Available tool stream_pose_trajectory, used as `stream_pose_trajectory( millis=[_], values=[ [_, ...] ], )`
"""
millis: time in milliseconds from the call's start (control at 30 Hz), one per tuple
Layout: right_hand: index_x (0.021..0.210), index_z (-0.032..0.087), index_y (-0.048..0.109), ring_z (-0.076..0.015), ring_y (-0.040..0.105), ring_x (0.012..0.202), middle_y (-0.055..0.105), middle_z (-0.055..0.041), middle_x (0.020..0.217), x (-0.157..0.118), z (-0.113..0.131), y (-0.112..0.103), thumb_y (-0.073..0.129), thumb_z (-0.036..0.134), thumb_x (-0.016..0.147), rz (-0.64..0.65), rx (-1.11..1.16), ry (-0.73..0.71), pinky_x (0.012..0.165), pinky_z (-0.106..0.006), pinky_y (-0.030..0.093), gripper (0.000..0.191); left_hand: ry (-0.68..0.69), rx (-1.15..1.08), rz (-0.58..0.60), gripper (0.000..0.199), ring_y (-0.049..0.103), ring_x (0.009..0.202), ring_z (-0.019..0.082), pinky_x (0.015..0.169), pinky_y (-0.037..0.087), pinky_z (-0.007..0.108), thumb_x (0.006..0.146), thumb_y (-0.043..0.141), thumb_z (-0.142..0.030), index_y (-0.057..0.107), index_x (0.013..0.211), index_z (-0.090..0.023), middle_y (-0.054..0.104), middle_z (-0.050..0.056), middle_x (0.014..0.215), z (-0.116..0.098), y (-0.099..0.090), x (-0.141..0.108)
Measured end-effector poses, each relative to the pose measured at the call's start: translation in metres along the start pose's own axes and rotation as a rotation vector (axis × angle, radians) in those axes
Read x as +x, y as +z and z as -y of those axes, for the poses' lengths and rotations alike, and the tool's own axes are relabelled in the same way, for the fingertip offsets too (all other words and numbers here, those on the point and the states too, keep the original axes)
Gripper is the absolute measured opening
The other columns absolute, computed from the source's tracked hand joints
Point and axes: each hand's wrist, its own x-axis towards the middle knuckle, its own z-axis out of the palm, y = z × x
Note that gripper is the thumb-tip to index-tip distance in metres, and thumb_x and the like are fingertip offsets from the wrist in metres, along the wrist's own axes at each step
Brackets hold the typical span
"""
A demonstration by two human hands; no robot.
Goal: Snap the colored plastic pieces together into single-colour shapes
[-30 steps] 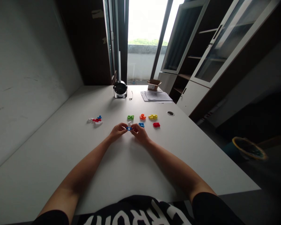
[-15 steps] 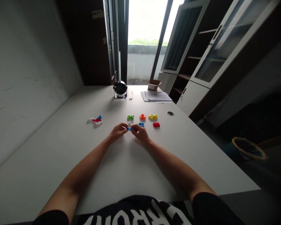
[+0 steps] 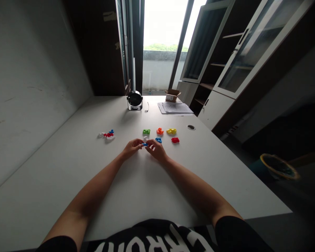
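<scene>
Between my two hands is a small blue plastic piece (image 3: 145,144), partly covered by fingers. My left hand (image 3: 132,147) pinches its left end. The fingers of my right hand (image 3: 156,149) close on its right end. Just behind my fingertips a white piece (image 3: 145,138) shows in part. Beyond them lie a green toy piece (image 3: 146,131), an orange one (image 3: 160,131) and a yellow one (image 3: 171,131). Next to my right hand sits another blue piece (image 3: 158,140), with a red piece (image 3: 175,140) farther right.
Loose red, white and blue parts (image 3: 109,135) lie to the left on the white table (image 3: 115,210). Farther back stand a round black device (image 3: 134,100), a thin cord (image 3: 147,107), papers (image 3: 175,107) and a small cardboard box (image 3: 172,95). A cable hole (image 3: 191,127) is at the right.
The blue piece between my hands has tilted slightly, and my right fingers have shifted a little over it. The other things on the table have stayed in place.
</scene>
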Motion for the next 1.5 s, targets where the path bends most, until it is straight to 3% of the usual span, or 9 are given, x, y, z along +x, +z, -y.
stream_pose_trajectory(
  millis=[133, 333, 467, 667, 1000, 1267, 1500],
  values=[
    [0.109, 0.023, 0.066, -0.0141, 0.063, 0.066, 0.070, -0.0011, 0.080, 0.000, -0.002, 0.000, 0.066, 0.034, 0.091, 0.023, -0.042, 0.041, 0.063, -0.027, 0.053, 0.020, -0.014, 0.019, -0.003, 0.038, 0.065, 0.080, 0.016, 0.074, 0.050, 0.029, 0.083, 0.077, -0.042, 0.069, 0.109, -0.014, 0.071, 0.007, 0.092, 0.002, -0.002, 0.000],
    [0.108, 0.023, 0.067, -0.0149, 0.064, 0.070, 0.070, -0.0026, 0.086, 0.001, -0.004, 0.001, 0.067, 0.032, 0.089, 0.021, -0.014, 0.030, 0.064, -0.027, 0.052, 0.021, -0.017, 0.029, 0.001, 0.040, 0.063, 0.077, 0.015, 0.066, 0.047, 0.025, 0.081, 0.078, -0.040, 0.067, 0.112, -0.016, 0.071, 0.007, 0.095, 0.002, -0.002, -0.002],
    [0.107, 0.023, 0.065, -0.0148, 0.063, 0.071, 0.068, -0.0027, 0.088, 0.000, -0.005, 0.002, 0.067, 0.029, 0.087, 0.025, 0.001, 0.013, 0.062, -0.027, 0.052, 0.021, -0.009, 0.004, -0.018, 0.038, 0.064, 0.080, 0.016, 0.071, 0.049, 0.028, 0.081, 0.077, -0.038, 0.068, 0.110, -0.015, 0.071, 0.008, 0.100, 0.002, -0.002, -0.001],
    [0.104, 0.022, 0.063, -0.0135, 0.060, 0.069, 0.066, -0.0019, 0.086, -0.001, -0.003, 0.003, 0.064, 0.024, 0.089, 0.073, -0.045, -0.035, 0.061, -0.025, 0.050, 0.015, -0.034, 0.010, 0.017, 0.027, 0.060, 0.074, 0.015, 0.070, 0.049, 0.028, 0.084, 0.073, -0.038, 0.069, 0.094, -0.013, 0.068, 0.006, 0.084, -0.001, -0.002, 0.001],
    [0.102, 0.023, 0.061, -0.0139, 0.058, 0.071, 0.062, -0.0036, 0.093, -0.001, 0.004, 0.000, 0.058, 0.021, 0.092, 0.084, -0.153, -0.097, 0.068, -0.026, 0.051, 0.010, -0.048, 0.107, 0.032, 0.035, 0.064, 0.074, 0.017, 0.073, 0.051, 0.030, 0.090, 0.064, -0.048, 0.070, 0.098, -0.014, 0.070, 0.006, 0.085, 0.007, -0.003, 0.003],
    [0.104, 0.024, 0.061, -0.0145, 0.060, 0.072, 0.063, -0.0070, 0.107, -0.002, 0.003, -0.002, 0.054, 0.017, 0.093, 0.078, -0.171, -0.108, 0.071, -0.029, 0.055, 0.015, -0.050, 0.112, 0.075, 0.036, 0.064, 0.074, 0.017, 0.072, 0.051, 0.030, 0.090, 0.065, -0.048, 0.071, 0.101, -0.014, 0.071, 0.007, 0.087, 0.001, -0.003, 0.003],
    [0.107, 0.024, 0.060, -0.0142, 0.063, 0.076, 0.062, -0.0060, 0.107, -0.002, 0.007, -0.005, 0.059, 0.027, 0.094, 0.050, -0.111, -0.117, 0.068, -0.029, 0.058, 0.013, -0.031, 0.062, 0.037, 0.037, 0.062, 0.075, 0.015, 0.070, 0.049, 0.029, 0.084, 0.073, -0.045, 0.070, 0.103, -0.014, 0.070, 0.007, 0.090, -0.001, -0.001, 0.002]
  ],
)
